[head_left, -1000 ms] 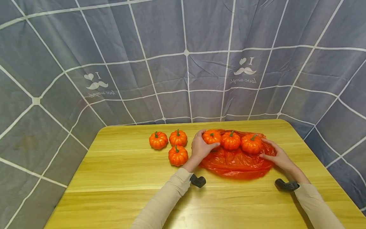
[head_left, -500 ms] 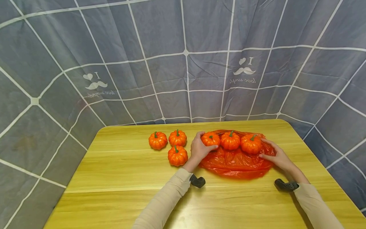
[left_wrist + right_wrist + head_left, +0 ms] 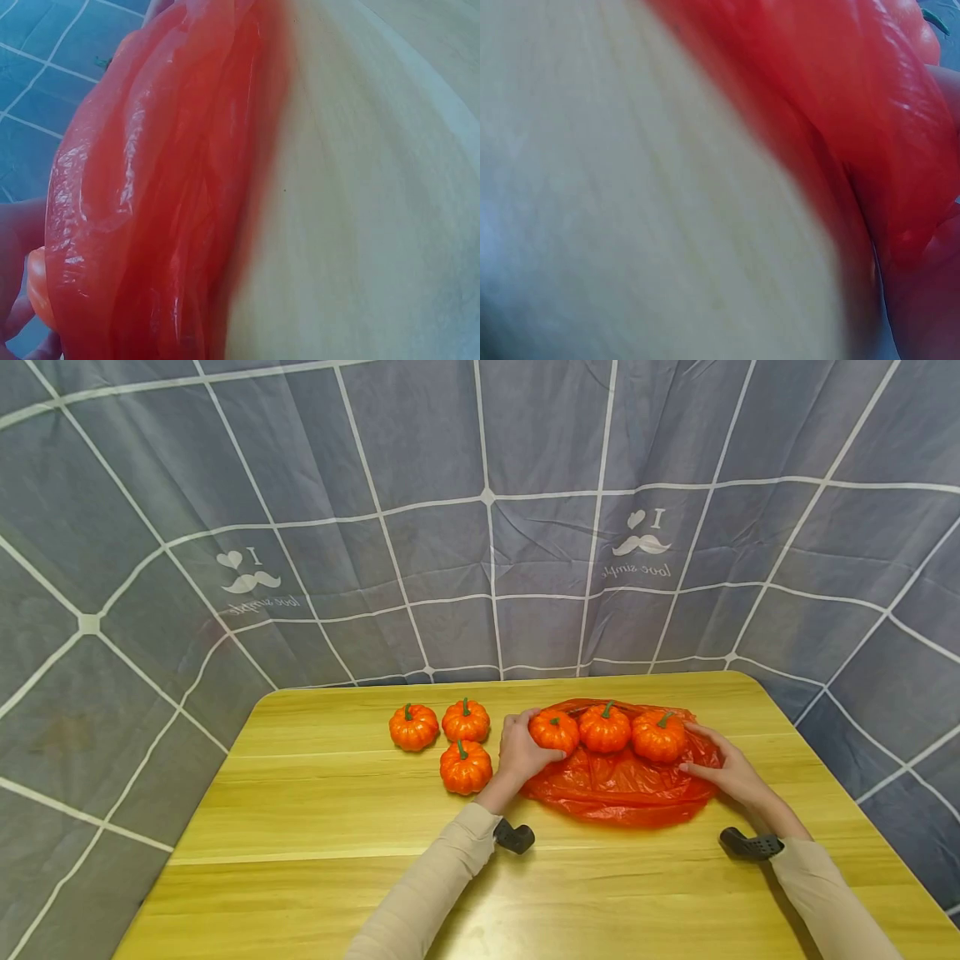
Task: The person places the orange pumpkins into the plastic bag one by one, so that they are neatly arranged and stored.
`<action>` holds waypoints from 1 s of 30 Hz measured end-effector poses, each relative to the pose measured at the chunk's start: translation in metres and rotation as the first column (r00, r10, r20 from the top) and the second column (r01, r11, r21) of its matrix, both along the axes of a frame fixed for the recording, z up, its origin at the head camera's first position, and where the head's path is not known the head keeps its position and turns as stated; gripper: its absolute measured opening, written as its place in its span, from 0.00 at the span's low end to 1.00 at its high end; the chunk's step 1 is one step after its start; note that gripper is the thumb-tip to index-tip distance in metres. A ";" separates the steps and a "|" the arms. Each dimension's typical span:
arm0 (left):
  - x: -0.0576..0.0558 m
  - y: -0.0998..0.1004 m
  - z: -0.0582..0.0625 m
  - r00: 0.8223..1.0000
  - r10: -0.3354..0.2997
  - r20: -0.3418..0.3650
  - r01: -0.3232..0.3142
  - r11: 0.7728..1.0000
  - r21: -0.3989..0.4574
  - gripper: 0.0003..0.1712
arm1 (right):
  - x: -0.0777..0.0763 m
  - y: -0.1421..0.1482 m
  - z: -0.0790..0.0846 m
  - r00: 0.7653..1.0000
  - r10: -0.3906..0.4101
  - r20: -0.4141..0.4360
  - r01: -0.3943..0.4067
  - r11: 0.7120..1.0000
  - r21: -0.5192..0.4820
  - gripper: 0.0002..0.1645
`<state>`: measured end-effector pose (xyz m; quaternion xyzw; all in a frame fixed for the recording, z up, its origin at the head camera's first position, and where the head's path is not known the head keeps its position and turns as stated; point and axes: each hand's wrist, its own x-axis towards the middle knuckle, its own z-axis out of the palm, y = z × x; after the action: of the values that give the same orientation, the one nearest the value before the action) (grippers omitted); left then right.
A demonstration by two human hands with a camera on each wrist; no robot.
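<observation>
Three small orange pumpkins with green stems sit in a row on a crumpled red plastic bag (image 3: pixel 622 793). Around the left pumpkin (image 3: pixel 553 732), my left hand (image 3: pixel 521 752) has its thumb in front and its fingers at the far left side. The middle pumpkin (image 3: pixel 605 728) and the right pumpkin (image 3: pixel 658 736) touch no hand that I can see. My right hand (image 3: pixel 735 772) holds the bag's right side, thumb and fingers spread apart on it. In the left wrist view, the bag (image 3: pixel 150 195) hides most of the pumpkins; in the right wrist view, the bag (image 3: pixel 840 97) lies against the fingers.
Left of the bag, three more pumpkins stand close together: a far-left one (image 3: pixel 413 727), a back one (image 3: pixel 466 721) and a front one (image 3: pixel 466 767). All rest on a wooden table (image 3: pixel 300 827). A grey checked curtain (image 3: pixel 420 527) hangs behind the table and at both sides.
The left pumpkin has come down and slightly nearer, its stem now tipped a little, with my left hand moving along with it. My right hand stays where it was.
</observation>
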<state>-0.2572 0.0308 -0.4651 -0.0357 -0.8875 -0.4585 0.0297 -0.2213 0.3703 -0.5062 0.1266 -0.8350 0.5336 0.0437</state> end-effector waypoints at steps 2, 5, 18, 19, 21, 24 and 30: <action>0.000 -0.001 0.000 1.000 -0.008 0.004 0.008 1.000 -0.006 0.45 | 0.000 0.000 0.000 1.000 0.002 -0.001 -0.002 1.000 -0.002 0.40; 0.000 -0.002 -0.002 1.000 -0.016 -0.016 0.016 1.000 0.000 0.45 | 0.000 -0.001 0.001 1.000 0.006 0.002 -0.006 1.000 -0.005 0.40; 0.004 -0.002 -0.006 0.995 -0.003 -0.098 0.005 1.000 0.024 0.41 | 0.001 0.000 0.001 1.000 -0.007 -0.014 0.007 1.000 0.016 0.40; 0.005 -0.001 -0.006 0.995 0.004 -0.102 -0.002 1.000 0.024 0.41 | 0.001 0.000 0.001 1.000 -0.006 -0.011 0.006 1.000 0.016 0.40; 0.005 0.000 -0.007 0.993 0.018 -0.114 -0.016 1.000 0.024 0.41 | 0.001 -0.001 0.002 1.000 -0.005 -0.002 0.005 1.000 0.012 0.40; 0.006 0.002 -0.008 0.992 0.039 -0.119 -0.037 0.999 0.018 0.41 | 0.002 -0.001 0.002 1.000 -0.009 0.011 0.009 1.000 0.009 0.40; 0.007 0.003 -0.006 0.993 0.048 -0.107 -0.047 0.999 0.017 0.41 | 0.002 0.000 0.002 1.000 -0.022 0.019 0.021 0.999 0.036 0.41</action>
<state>-0.2499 0.0341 -0.4715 -0.0391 -0.8818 -0.4615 0.0887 -0.2197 0.3700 -0.5038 0.1131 -0.8461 0.5194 0.0392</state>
